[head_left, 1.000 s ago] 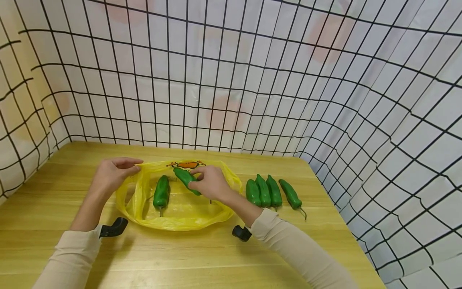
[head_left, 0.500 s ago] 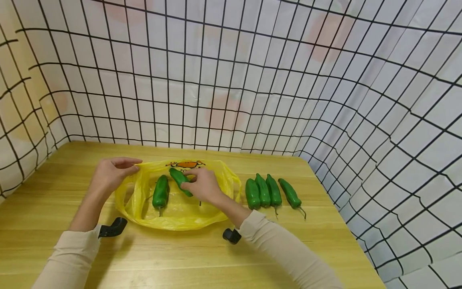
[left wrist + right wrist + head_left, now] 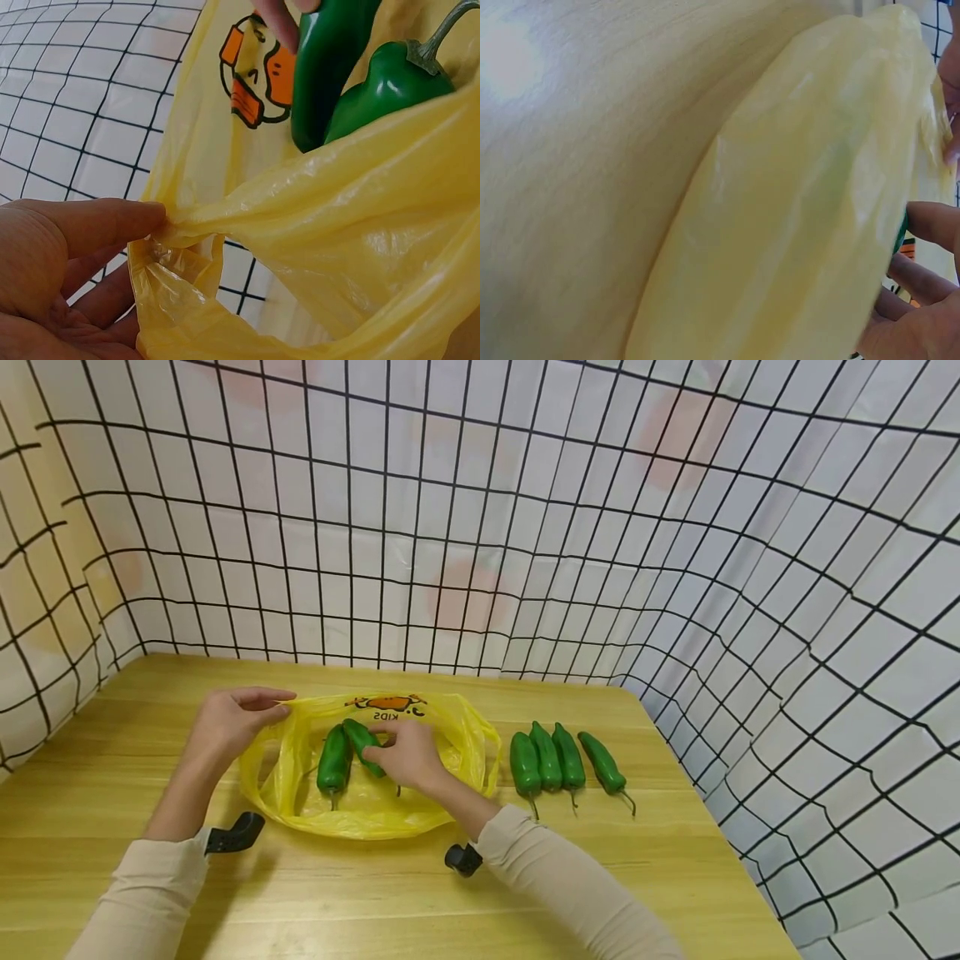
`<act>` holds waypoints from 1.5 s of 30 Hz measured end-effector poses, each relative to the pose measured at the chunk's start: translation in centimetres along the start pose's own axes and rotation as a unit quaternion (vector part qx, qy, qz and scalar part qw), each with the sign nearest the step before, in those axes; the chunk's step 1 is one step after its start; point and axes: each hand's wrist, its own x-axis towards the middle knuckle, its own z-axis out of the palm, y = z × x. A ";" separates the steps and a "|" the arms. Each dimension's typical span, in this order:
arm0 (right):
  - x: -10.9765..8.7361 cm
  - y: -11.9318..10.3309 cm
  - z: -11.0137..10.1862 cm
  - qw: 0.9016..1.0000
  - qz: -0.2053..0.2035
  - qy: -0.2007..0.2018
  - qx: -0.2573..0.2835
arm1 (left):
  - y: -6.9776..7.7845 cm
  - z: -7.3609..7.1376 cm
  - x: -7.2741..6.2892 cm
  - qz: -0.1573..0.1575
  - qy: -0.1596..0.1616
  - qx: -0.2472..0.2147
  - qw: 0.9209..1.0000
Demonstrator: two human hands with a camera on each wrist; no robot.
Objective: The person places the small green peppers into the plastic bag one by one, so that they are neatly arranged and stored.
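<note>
Head view: the left hand [image 3: 236, 722] pinches the yellow bag [image 3: 367, 827] by its rim; the right hand [image 3: 410, 756], in its mouth, holds a green pepper [image 3: 361, 744] close beside another pepper [image 3: 334, 760], four peppers [image 3: 547, 760] lying rightward on the table [image 3: 360, 902]

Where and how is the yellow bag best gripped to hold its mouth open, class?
Probably by the rim at the back left corner of the yellow bag, from the left, pinched between thumb and fingers, as the left hand does. The bag is thin and floppy, which suits a pinch, and its mouth faces up; a side hold should leave the middle free for the right hand and pepper.
</note>
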 end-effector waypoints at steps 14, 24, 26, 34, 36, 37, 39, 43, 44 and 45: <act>-0.2 0.8 0.5 1.000 0.015 -0.002 0.009 | 0.2 0.1 -0.1 0.006 -0.002 0.001 1.000; -0.5 0.9 1.0 0.999 0.025 -0.018 -0.014 | 0.0 0.2 -0.1 0.000 -0.001 -0.002 1.000; -0.6 0.9 1.0 0.999 0.028 -0.021 -0.014 | 0.1 0.2 -0.1 -0.001 -0.001 -0.002 1.000; -0.4 0.9 1.1 0.999 0.031 -0.026 -0.018 | 0.1 0.2 -0.1 0.002 0.001 -0.002 1.000; -0.5 0.8 1.2 0.999 0.033 -0.027 -0.019 | 0.1 0.1 -0.1 0.003 0.002 -0.003 1.000; -0.6 0.8 1.2 0.999 0.035 -0.029 -0.019 | 0.1 0.2 -0.1 0.002 0.002 -0.002 1.000; -0.6 0.8 1.2 0.999 0.034 -0.031 -0.024 | 0.1 0.2 -0.1 0.002 0.003 -0.002 1.000; -0.7 0.8 1.2 0.998 0.035 -0.036 -0.031 | 0.2 0.2 -0.1 0.001 0.003 -0.001 1.000; -0.7 0.8 1.2 0.998 0.033 -0.038 -0.035 | 0.2 0.2 -0.1 0.001 0.003 -0.002 1.000; -0.7 0.7 1.2 0.998 0.034 -0.040 -0.039 | 0.2 0.2 -0.1 0.001 0.003 -0.002 1.000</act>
